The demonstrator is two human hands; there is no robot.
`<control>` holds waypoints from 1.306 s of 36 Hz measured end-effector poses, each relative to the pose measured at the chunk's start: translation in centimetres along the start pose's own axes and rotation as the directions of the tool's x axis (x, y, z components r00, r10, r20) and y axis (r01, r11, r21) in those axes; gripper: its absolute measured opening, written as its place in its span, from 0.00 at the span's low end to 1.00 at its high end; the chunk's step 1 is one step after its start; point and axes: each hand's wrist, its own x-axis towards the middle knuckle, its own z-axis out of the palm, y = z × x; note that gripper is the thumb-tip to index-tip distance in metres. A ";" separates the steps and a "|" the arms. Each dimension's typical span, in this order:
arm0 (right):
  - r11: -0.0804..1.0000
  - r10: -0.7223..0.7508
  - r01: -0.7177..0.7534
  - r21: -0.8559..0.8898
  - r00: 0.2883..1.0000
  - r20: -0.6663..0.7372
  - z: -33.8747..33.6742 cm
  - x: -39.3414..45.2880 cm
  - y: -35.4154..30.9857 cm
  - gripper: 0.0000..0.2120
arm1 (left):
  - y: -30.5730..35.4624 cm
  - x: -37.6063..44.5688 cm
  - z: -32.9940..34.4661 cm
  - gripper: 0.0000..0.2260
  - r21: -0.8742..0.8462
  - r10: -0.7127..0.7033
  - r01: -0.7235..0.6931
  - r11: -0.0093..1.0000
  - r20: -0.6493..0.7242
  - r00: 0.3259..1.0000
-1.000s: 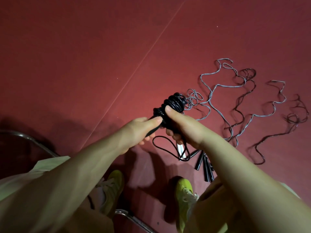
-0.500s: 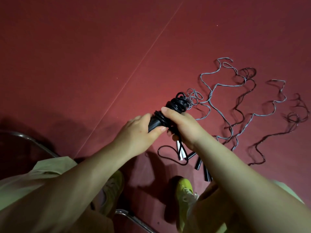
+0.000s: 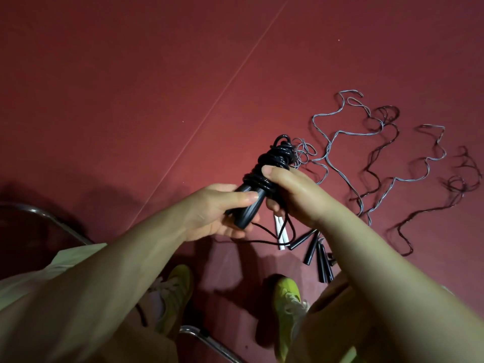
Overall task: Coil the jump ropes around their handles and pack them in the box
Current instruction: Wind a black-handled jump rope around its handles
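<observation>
Above the red floor (image 3: 131,100), in the head view, both hands hold one black jump rope (image 3: 272,163) that is mostly coiled round its paired handles (image 3: 248,205). The left hand (image 3: 209,216) curls round the bare lower ends; the right hand (image 3: 290,189) grips the coils just above, thumb pressed on them, a short tail (image 3: 262,241) hanging loose below. Several loose ropes (image 3: 379,153) and spare handles (image 3: 314,250) lie uncoiled toward the floor's right side. No box shows, so I judge that packing is still to come.
</observation>
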 end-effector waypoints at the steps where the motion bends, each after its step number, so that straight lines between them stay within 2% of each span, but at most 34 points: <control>1: 1.000 0.008 -0.008 -0.013 1.000 0.013 -0.2 0.0 0.0 0.15 | 0.0 0.1 0.0 0.12 0.025 0.006 -0.006 1.000 -0.020 1.000; 4: 0.992 0.041 -0.037 -0.120 0.999 0.029 -0.7 0.0 0.0 0.16 | -0.1 0.6 -0.5 0.03 0.130 0.027 -0.012 0.991 -0.111 0.994; 6: 0.977 0.064 -0.059 -0.204 0.998 0.017 -0.9 -0.1 0.2 0.16 | -0.4 1.0 -0.9 0.02 0.203 0.028 0.002 0.979 -0.145 0.989; 17: 0.959 0.098 -0.109 -0.263 0.994 -0.055 -0.4 0.1 0.4 0.14 | -0.8 1.8 -1.3 0.06 0.345 0.075 0.010 0.939 -0.233 0.969; 20: 0.961 0.129 -0.140 -0.240 0.990 -0.061 -0.3 0.1 0.5 0.15 | -0.7 1.8 -1.5 0.12 0.386 0.096 0.007 0.922 -0.246 0.964; 22: 0.962 0.134 -0.145 -0.230 0.989 -0.062 -0.2 0.1 0.6 0.17 | -0.6 1.7 -1.6 0.17 0.473 0.131 0.009 0.881 -0.262 0.956; 26: 0.964 0.153 -0.173 -0.204 0.982 -0.110 0.2 -0.1 0.6 0.20 | -0.7 1.3 -1.3 0.12 0.737 0.274 0.057 0.674 -0.320 0.907; 28: 0.970 0.148 -0.173 -0.173 0.978 -0.146 0.4 -0.1 0.6 0.20 | -0.7 1.2 -1.1 0.12 0.759 0.313 0.042 0.650 -0.318 0.895; 30: 0.974 0.125 -0.155 -0.163 0.975 -0.182 0.5 0.1 0.7 0.20 | -0.7 1.4 -1.4 0.14 0.728 0.274 0.033 0.685 -0.298 0.914; 31: 0.977 0.110 -0.142 -0.159 0.974 -0.198 0.6 0.1 0.7 0.19 | -0.8 1.6 -1.6 0.16 0.670 0.231 0.015 0.742 -0.276 0.933; 33: 0.986 0.080 -0.110 -0.127 0.973 -0.214 0.6 0.1 0.6 0.18 | -0.8 1.4 -1.7 0.20 0.454 0.121 -0.024 0.891 -0.186 0.975; 35: 0.994 0.051 -0.070 -0.082 0.976 -0.211 0.5 0.1 0.5 0.19 | -0.6 1.1 -1.5 0.24 0.225 -0.015 0.027 0.974 -0.053 0.998; 37: 0.998 0.014 -0.027 -0.063 0.981 -0.193 0.4 0.1 0.4 0.16 | -0.3 0.7 -1.3 0.34 0.038 -0.114 0.112 0.993 0.070 0.991; 39: 0.997 -0.018 0.006 -0.081 0.988 -0.155 0.3 0.0 0.4 0.14 | 0.0 0.6 -1.1 0.38 -0.092 -0.147 0.162 0.983 0.147 0.978; 43: 0.994 -0.024 0.017 -0.112 0.998 -0.062 0.2 0.0 0.9 0.12 | -0.1 0.5 -0.9 0.35 -0.059 -0.177 0.190 0.980 0.180 0.968; 47: 0.984 0.093 -0.100 -0.144 0.994 -0.052 -0.1 0.2 1.0 0.17 | -0.3 0.8 -0.8 0.34 0.045 -0.173 0.170 0.984 0.058 0.983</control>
